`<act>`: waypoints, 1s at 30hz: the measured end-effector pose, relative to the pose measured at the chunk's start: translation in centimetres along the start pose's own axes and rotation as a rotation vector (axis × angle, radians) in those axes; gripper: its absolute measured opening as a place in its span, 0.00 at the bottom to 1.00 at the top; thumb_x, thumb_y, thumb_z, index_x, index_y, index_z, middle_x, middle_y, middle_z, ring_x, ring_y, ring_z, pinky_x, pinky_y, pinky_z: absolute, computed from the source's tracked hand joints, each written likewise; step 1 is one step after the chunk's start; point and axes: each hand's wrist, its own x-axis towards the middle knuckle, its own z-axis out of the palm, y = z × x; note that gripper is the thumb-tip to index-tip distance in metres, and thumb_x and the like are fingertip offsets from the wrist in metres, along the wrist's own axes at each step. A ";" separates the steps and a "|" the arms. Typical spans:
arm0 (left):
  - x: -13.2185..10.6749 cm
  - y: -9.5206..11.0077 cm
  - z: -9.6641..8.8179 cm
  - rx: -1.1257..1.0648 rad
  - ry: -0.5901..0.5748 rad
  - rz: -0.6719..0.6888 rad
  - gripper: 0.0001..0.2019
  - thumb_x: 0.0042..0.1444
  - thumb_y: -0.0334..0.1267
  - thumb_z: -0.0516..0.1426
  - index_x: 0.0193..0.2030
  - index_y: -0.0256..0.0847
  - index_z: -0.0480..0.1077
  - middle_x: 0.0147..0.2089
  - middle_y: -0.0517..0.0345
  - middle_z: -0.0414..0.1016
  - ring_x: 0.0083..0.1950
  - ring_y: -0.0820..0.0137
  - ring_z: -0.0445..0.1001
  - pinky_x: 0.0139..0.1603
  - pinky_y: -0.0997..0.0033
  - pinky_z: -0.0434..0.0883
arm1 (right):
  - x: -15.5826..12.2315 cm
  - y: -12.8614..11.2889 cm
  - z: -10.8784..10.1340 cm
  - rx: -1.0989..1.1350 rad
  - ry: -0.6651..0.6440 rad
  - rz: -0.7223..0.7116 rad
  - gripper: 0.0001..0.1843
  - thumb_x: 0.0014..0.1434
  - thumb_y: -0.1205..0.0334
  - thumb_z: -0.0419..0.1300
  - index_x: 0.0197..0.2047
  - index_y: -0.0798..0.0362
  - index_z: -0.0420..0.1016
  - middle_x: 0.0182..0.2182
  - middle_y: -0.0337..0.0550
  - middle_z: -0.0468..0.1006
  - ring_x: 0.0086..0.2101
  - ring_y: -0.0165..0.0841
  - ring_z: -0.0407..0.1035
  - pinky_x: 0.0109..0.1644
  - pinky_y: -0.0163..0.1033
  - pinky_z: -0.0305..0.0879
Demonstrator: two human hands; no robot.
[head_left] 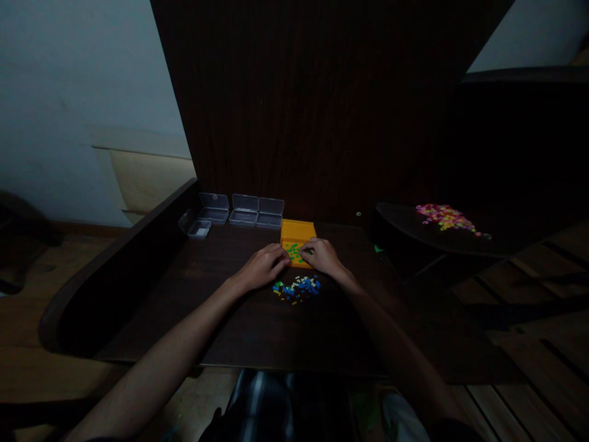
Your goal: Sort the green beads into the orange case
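Note:
An orange-yellow hinged box point(298, 231) stands with its lid up at the back of the dark desk, small green bricks point(293, 250) scattered inside. My left hand point(264, 266) lies along the box's left wall, its fingers curled against the edge. Over the right side of the box, my right hand point(322, 255) has its thumb and fingertips drawn together among the green bricks; whatever sits between them is too small to make out. Just in front of the box is a loose pile of small bricks point(301, 287) in blue, yellow, white and a little green.
Several clear plastic boxes point(243, 216) with raised lids line the back left of the desk; the nearest point(200, 229) holds something white. At right, a dark ledge point(400, 221) bears a heap of pink, red and yellow pieces point(445, 217). A raised side panel point(119, 264) bounds the left.

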 end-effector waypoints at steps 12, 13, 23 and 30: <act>-0.1 -0.1 0.1 0.032 -0.051 -0.004 0.07 0.64 0.36 0.51 0.38 0.38 0.70 0.37 0.53 0.72 0.41 0.67 0.71 0.43 0.68 0.69 | 0.3 0.1 -0.2 -0.006 -0.049 0.050 0.12 0.58 0.62 0.58 0.39 0.54 0.83 0.37 0.48 0.82 0.35 0.34 0.73 0.38 0.33 0.63; -0.1 -0.1 0.1 0.034 -0.053 -0.003 0.08 0.64 0.36 0.51 0.38 0.38 0.70 0.37 0.54 0.72 0.41 0.67 0.71 0.43 0.68 0.69 | 0.3 0.2 -0.2 0.001 -0.059 0.049 0.12 0.59 0.62 0.58 0.40 0.54 0.83 0.37 0.49 0.82 0.35 0.35 0.73 0.38 0.34 0.63; -0.1 -0.2 0.2 -0.009 -0.086 0.017 0.07 0.63 0.35 0.52 0.39 0.38 0.71 0.38 0.53 0.73 0.41 0.67 0.72 0.44 0.68 0.69 | 0.0 0.7 -1.6 0.130 -0.056 -0.009 0.13 0.55 0.69 0.57 0.39 0.55 0.83 0.33 0.46 0.81 0.29 0.30 0.69 0.36 0.33 0.61; -0.3 -0.1 0.6 -0.076 -0.195 0.066 0.08 0.59 0.30 0.54 0.39 0.39 0.75 0.39 0.54 0.74 0.41 0.69 0.73 0.45 0.70 0.69 | -1.1 -0.3 -2.7 0.322 -0.273 -0.230 0.15 0.52 0.71 0.57 0.37 0.55 0.84 0.26 0.41 0.80 0.23 0.26 0.63 0.29 0.31 0.57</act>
